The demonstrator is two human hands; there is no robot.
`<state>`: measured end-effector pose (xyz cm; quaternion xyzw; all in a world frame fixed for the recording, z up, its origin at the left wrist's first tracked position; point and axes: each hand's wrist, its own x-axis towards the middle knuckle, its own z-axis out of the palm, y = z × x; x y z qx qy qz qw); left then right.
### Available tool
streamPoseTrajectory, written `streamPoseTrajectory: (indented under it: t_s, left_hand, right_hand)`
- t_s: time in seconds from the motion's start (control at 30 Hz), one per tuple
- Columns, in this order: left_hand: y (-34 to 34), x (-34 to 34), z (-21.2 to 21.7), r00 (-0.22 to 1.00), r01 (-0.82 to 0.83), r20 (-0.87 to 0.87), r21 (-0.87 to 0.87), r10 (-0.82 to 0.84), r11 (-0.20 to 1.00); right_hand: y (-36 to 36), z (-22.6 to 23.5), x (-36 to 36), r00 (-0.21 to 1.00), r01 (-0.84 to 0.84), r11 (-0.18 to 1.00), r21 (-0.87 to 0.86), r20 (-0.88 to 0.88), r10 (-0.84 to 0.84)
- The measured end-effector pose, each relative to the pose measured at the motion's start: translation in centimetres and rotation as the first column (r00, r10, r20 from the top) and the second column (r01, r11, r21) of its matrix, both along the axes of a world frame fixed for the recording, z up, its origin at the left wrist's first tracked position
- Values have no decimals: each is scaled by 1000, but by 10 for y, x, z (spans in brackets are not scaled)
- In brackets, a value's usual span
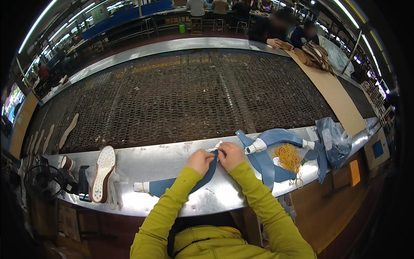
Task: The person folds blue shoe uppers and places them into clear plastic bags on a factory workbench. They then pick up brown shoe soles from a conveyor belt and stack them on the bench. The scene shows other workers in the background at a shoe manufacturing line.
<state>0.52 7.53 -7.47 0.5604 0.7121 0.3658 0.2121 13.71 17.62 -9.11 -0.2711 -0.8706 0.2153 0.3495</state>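
Yellow-green fabric sleeves (179,192) frame the left hand (200,162) and right hand (231,155) pinching a curved blue strip (159,187), one end (141,187) wrapped white, the other apparently unfinished.

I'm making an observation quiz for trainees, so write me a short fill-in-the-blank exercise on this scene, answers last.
1. The left hand and right hand are together at one ____ of the curved blue strip.
2. The tangled pile of thin yellow bands lies to the person's ____ of both hands.
3. The long white shoe sole with a brown edge is between the curved blue strip and the round black caged ____.

Missing words: end; right; fan.
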Motion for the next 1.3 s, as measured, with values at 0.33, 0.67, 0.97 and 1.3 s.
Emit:
streamPoseTrajectory:
  t_s: [0.33, 0.67, 0.97, 1.3]
  left_hand:
    - [-6, 16, -1, 860, 54, -510, 91, 0, 994]
    - [-10, 21, -15, 745, 96, -665, 185, 52, 978]
    - [-5, 18, -20, 792, 123, -606, 277, 74, 953]
    - [-7, 18, -19, 743, 110, -662, 265, 98, 958]
  right_hand:
    - [-1, 1, 1, 998, 11, 1000, 5, 58, -11]
    - [-1, -2, -3, 991, 29, 1000, -7, 130, -28]
    - [0, 2, -5, 979, -26, 978, 205, 203, -16]
    - [4, 0, -7, 955, -128, 939, 318, 296, 30]
